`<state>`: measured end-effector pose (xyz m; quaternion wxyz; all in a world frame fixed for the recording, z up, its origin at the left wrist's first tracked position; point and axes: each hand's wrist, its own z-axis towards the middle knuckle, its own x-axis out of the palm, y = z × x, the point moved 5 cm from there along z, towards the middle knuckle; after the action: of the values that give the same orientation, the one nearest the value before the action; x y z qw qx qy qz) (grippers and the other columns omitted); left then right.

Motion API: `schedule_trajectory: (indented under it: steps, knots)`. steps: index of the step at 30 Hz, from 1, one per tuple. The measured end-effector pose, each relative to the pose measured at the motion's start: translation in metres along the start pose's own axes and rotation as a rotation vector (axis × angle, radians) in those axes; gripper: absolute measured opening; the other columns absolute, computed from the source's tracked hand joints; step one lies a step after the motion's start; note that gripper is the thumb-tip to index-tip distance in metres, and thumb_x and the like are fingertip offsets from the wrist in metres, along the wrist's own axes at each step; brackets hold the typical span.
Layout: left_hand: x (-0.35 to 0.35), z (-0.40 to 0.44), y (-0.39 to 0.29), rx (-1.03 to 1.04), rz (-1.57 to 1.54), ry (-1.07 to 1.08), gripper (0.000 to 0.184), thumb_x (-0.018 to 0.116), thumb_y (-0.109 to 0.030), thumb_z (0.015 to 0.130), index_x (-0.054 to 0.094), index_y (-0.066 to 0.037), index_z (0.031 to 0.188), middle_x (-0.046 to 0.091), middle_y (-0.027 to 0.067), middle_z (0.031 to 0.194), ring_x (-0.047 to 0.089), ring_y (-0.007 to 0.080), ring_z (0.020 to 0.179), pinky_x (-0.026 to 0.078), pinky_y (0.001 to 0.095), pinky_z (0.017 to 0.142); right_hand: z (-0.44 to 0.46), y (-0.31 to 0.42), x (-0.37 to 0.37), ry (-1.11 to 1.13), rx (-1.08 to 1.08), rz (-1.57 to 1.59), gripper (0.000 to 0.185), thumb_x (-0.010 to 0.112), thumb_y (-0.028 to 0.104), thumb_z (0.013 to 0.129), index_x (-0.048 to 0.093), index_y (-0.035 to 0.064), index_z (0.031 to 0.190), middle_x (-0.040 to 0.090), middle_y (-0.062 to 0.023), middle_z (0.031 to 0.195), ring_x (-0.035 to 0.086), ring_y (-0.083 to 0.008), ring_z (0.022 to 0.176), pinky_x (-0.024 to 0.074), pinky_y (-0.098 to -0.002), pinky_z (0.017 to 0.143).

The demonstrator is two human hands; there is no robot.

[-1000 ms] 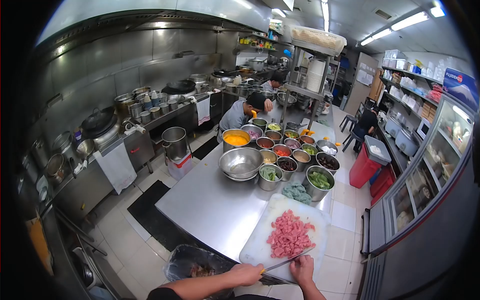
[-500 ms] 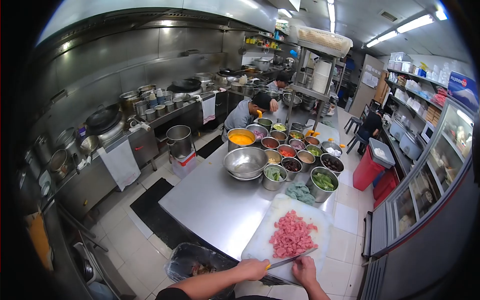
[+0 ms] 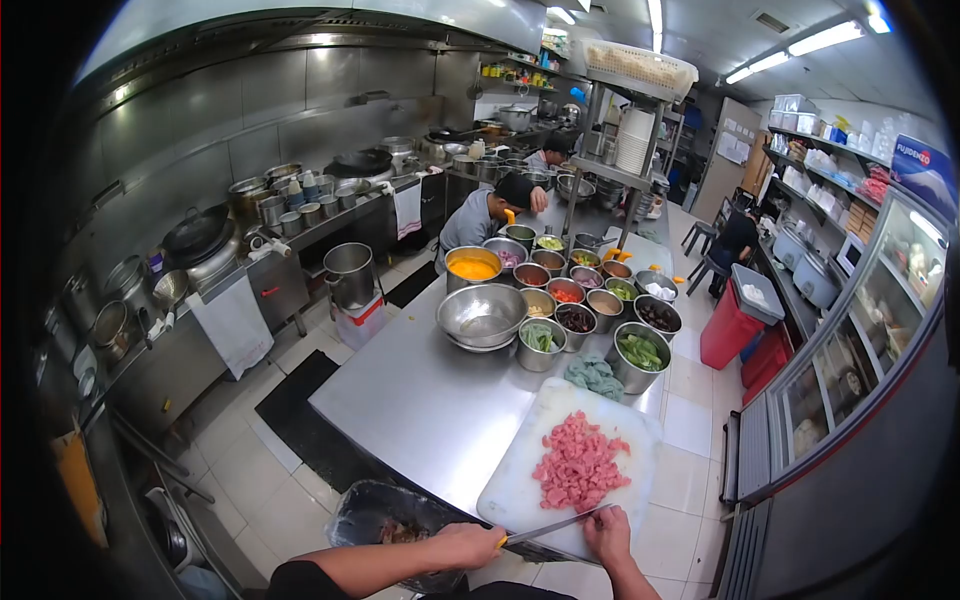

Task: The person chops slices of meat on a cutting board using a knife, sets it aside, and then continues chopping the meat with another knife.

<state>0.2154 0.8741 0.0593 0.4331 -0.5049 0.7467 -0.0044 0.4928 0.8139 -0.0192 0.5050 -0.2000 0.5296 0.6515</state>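
Orange liquid (image 3: 473, 264) fills the counter's (image 3: 400, 375) left-edge round steel pot (image 3: 457, 284); your left fingers (image 3: 482, 538) wrap the yellow-handled knife (image 3: 545, 527), now drawn back, right hand's (image 3: 606, 537) grip unclear.

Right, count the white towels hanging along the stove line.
2. The nearer towel hangs below the closest black wok; the farther towel hangs to the right of the next wok. Others may be hidden farther back.
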Motion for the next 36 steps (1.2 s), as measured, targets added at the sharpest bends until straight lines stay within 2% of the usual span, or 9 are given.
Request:
schedule_trajectory:
  steps: [5,11,18,22,27,30,34,36]
  knots:
    - [0.001,0.043,-0.008,0.083,-0.038,-0.067,0.039,0.054,-0.037,0.101,0.051,-0.006,0.125,0.069,0.0234,0.105,0.068,0.0421,0.101,0.053,0.0544,0.082,0.000,0.007,-0.005,0.045,-0.005,-0.021,0.007,0.071,0.012,0.078,0.066,0.0073,0.079,0.062,-0.0145,0.085,0.058,-0.0364,0.082,0.0496,-0.0473,0.075]
    - [-0.011,0.037,-0.030,0.117,-0.075,-0.112,0.038,0.055,-0.035,0.100,0.052,-0.005,0.123,0.070,0.0231,0.104,0.068,0.0427,0.100,0.053,0.0545,0.082,-0.004,0.005,-0.008,0.023,0.006,0.026,0.013,0.074,0.014,0.075,0.067,0.0071,0.084,0.062,-0.0161,0.088,0.059,-0.0376,0.086,0.0499,-0.0473,0.077]
    - [0.008,0.032,-0.001,0.048,0.019,-0.034,0.040,0.055,-0.037,0.099,0.053,-0.008,0.126,0.069,0.0230,0.109,0.068,0.0421,0.105,0.054,0.0532,0.085,-0.003,0.004,-0.005,0.031,-0.088,-0.001,0.014,0.072,0.011,0.073,0.063,0.0052,0.082,0.061,-0.0174,0.086,0.059,-0.0399,0.085,0.0483,-0.0501,0.075]
    - [-0.001,0.019,0.010,0.011,0.070,-0.023,0.039,0.057,-0.039,0.098,0.055,-0.010,0.123,0.071,0.0214,0.107,0.069,0.0408,0.101,0.054,0.0518,0.084,-0.002,0.005,-0.003,0.037,-0.031,-0.080,0.012,0.071,0.009,0.077,0.060,0.0044,0.080,0.060,-0.0179,0.085,0.059,-0.0388,0.085,0.0487,-0.0488,0.077]
    - [-0.014,0.041,-0.001,0.042,0.040,-0.123,0.037,0.056,-0.037,0.100,0.053,-0.006,0.121,0.071,0.0218,0.099,0.068,0.0427,0.096,0.053,0.0532,0.083,0.001,0.006,-0.001,0.016,-0.019,0.011,0.010,0.070,0.009,0.082,0.066,0.0042,0.090,0.062,-0.0170,0.086,0.060,-0.0381,0.086,0.0508,-0.0460,0.078]
    - [-0.022,0.035,-0.006,0.039,0.010,-0.181,0.036,0.057,-0.039,0.099,0.054,-0.008,0.118,0.071,0.0213,0.096,0.068,0.0435,0.094,0.052,0.0534,0.081,0.005,0.009,-0.005,0.063,-0.022,0.088,0.037,0.077,0.017,0.079,0.063,0.0040,0.111,0.060,-0.0179,0.097,0.059,-0.0378,0.094,0.0490,-0.0486,0.083]
    - [-0.048,0.026,0.000,-0.016,-0.038,-0.279,0.034,0.058,-0.037,0.099,0.054,-0.008,0.115,0.071,0.0199,0.092,0.067,0.0437,0.092,0.051,0.0540,0.080,0.022,0.026,-0.028,0.028,0.006,-0.062,0.077,0.085,0.033,0.073,0.050,0.0008,0.133,0.051,-0.0264,0.125,0.050,-0.0429,0.117,0.0411,-0.0504,0.102]
    - [-0.056,0.035,0.012,0.002,-0.009,-0.414,0.031,0.058,-0.034,0.097,0.055,-0.009,0.114,0.071,0.0197,0.092,0.067,0.0437,0.090,0.052,0.0541,0.079,0.028,0.023,-0.029,-0.022,-0.037,-0.075,0.097,0.087,0.042,0.070,0.041,-0.0034,0.142,0.044,-0.0312,0.139,0.044,-0.0466,0.129,0.0349,-0.0511,0.111]
